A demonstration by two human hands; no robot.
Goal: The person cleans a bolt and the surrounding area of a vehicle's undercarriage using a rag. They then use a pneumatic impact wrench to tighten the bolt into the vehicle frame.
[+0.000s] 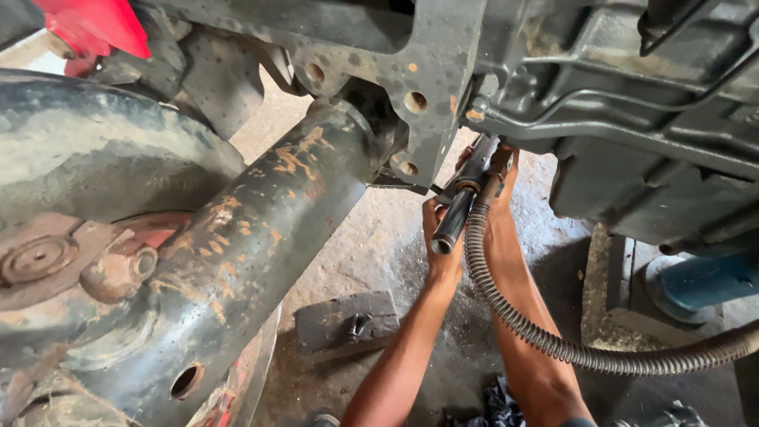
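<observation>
My left hand [439, 247] is wrapped around the lower end of a dark cylindrical metal tool [456, 217], from which a spring-wrapped hose [545, 336] curves down and away to the right. My right hand [500, 175] grips the upper part of the same tool, close under the dark frame bracket [431, 95] of a vehicle. The tool's upper end points at the gap between the bracket and the grey housing [648, 119]; its tip is hidden. Both forearms reach up from the bottom of the view.
A rusty, dark axle beam [261, 229] slants across the left, ending at a grimy wheel hub [47, 261]. On the concrete floor lie a flat metal block [348, 324] and a dark rag [498, 403]. A blue cylinder [700, 281] stands at the right; a red part [87, 28] at top left.
</observation>
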